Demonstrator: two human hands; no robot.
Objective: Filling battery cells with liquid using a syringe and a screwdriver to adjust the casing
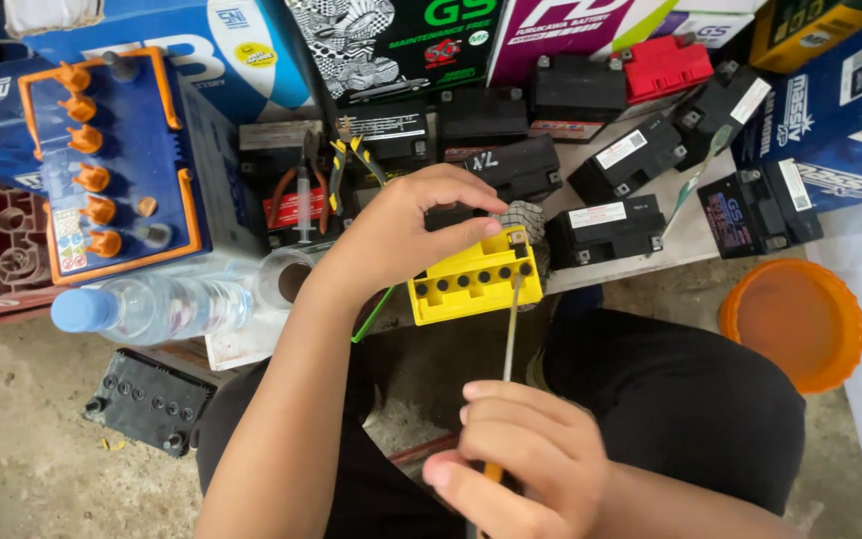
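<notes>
My left hand (401, 225) grips the top edge of a small yellow-topped battery (473, 279) with a row of round holes along its lid. My right hand (516, 454) is closed around the orange handle of a screwdriver (511, 334). Its thin metal shaft runs up from my hand, and the tip rests at the battery's lid near the right end of the hole row. A piece of grey cloth (523, 218) sits at the battery's upper right corner.
A large blue battery with orange caps (107, 165) stands at left. A clear water bottle (152, 307) lies below it. Several black batteries (606, 230) and boxes fill the back. Pliers (346, 165) lie behind my left hand. An orange bowl (795, 321) sits at right.
</notes>
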